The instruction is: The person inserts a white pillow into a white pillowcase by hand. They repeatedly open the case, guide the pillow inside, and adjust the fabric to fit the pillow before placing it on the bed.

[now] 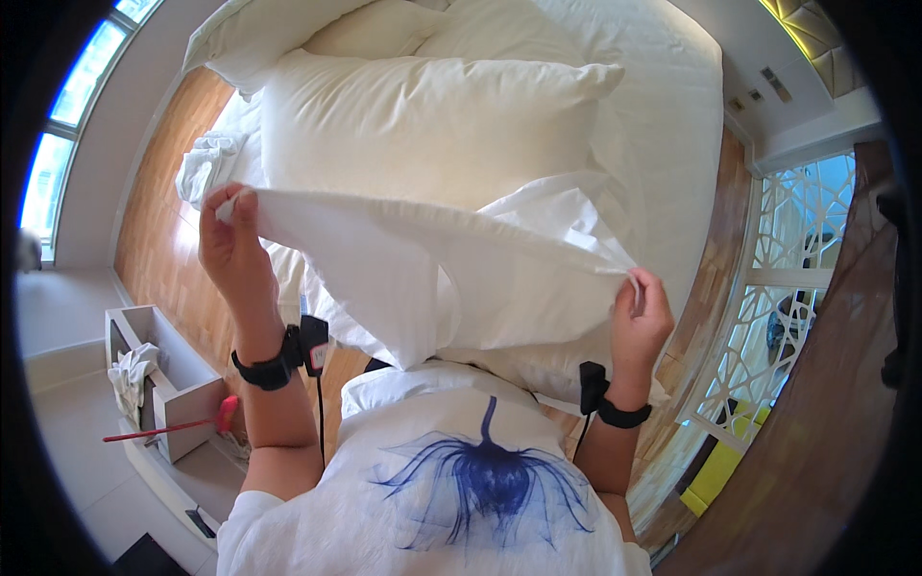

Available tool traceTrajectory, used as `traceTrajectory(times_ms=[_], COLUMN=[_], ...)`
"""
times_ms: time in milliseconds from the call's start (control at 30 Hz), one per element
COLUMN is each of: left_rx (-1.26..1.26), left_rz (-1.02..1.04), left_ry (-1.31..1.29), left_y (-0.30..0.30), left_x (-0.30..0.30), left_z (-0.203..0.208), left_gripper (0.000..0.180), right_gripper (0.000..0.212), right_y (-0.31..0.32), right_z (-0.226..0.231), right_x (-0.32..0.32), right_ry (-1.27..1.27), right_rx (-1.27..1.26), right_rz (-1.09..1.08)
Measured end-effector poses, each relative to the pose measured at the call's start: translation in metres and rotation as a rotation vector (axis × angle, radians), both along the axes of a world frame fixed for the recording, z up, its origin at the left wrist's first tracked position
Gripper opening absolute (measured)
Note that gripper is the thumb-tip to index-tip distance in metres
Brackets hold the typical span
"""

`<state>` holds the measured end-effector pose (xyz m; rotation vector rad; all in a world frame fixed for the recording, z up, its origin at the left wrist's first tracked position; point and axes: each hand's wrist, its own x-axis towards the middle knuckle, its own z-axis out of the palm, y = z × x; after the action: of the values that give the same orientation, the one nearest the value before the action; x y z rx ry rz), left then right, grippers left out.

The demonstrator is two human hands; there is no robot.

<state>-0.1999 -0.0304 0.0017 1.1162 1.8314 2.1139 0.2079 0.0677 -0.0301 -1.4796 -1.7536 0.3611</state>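
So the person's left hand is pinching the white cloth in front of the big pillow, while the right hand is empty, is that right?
Not quite: the right hand isn't empty. The head view shows it pinching the white cloth too; the left hand does pinch it, in front of the big pillow.

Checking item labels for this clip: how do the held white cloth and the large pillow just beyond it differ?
The white cloth is thin and creased; the large pillow is plump. The cloth is held between the left hand and right hand; the pillow rests on the bed. The cloth looks cooler white, the pillow creamier. Both are pale and unpatterned.
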Motion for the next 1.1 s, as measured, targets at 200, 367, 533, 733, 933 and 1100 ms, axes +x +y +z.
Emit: traceTrajectory(times_ms=[200,367,533,733,933,1100], left_rx=[-0.077,-0.102,-0.109,-0.131,-0.237,-0.297], left_rz=[0.072,0.209,0.334,0.394,-0.090,-0.809], left_ry=[-0.158,-0.158,-0.089,0.200,0.622,0.693], left_y=[-0.016,-0.019,-0.007,0.012,0.023,0.023], left_x=[-0.020,-0.052,-0.057,-0.025,0.063,0.156], left_z=[-0.039,-0.050,-0.023,0.030,0.037,0.023], left_gripper=[0.015,0.017,0.019,0.018,0.045,0.059], right_gripper=[0.020,0.024,0.025,0.014,0.014,0.022], right_y=[0.001,0.006,0.014,-0.035,-0.031,-0.052], right_z=[-0.028,-0.025,0.003,0.091,0.077,0.055], right_x=[0.011,0.025,0.027,0.011,-0.013,-0.033], right_ry=[-0.303,-0.201,0.049,0.291,-0.002,0.023], right_rx=[0.077,-0.047,0.005,-0.009,-0.171,-0.225], right_rz=[-0.003,-0.132,-0.119,-0.059,0.065,0.371])
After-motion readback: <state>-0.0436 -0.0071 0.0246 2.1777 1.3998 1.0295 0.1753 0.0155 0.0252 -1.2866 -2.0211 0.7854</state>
